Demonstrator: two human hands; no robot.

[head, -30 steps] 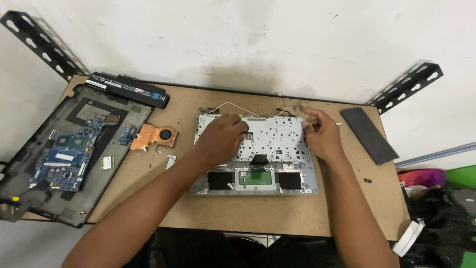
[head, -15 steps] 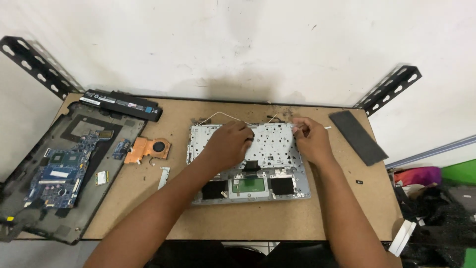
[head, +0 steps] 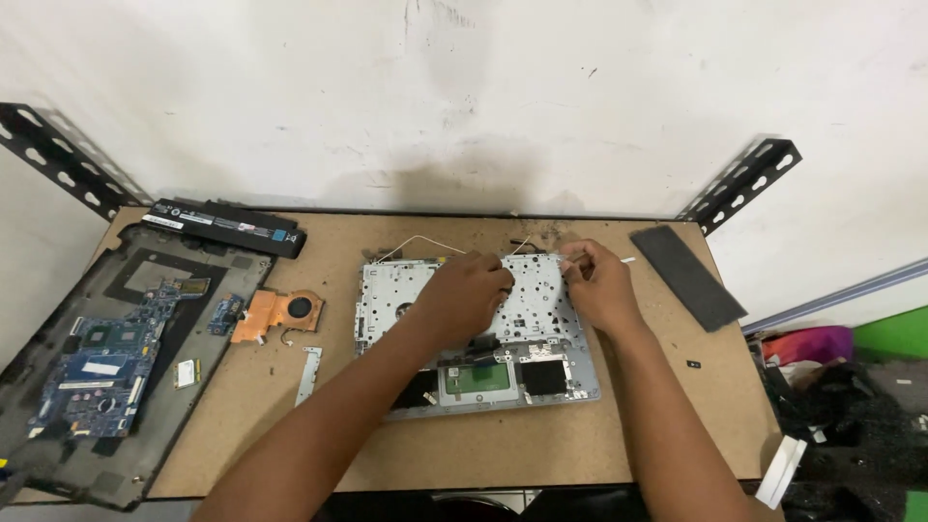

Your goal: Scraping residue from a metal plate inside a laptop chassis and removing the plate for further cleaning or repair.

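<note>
The silver laptop keyboard frame is lying underside-up in the middle of the brown worktable, and both hands are working at its far edge. The left hand is resting on top of the perforated metal plate, fingers curled downward and pressing near the upper middle; whether they are pinching anything I cannot tell. The right hand is sitting at the frame's upper right corner, its fingertips drawn together on something small and pale there. A thin white wire is arching just beyond the frame's far edge. Off to the left are lying a copper cooling fan, a blue circuit board and a black battery.
</note>
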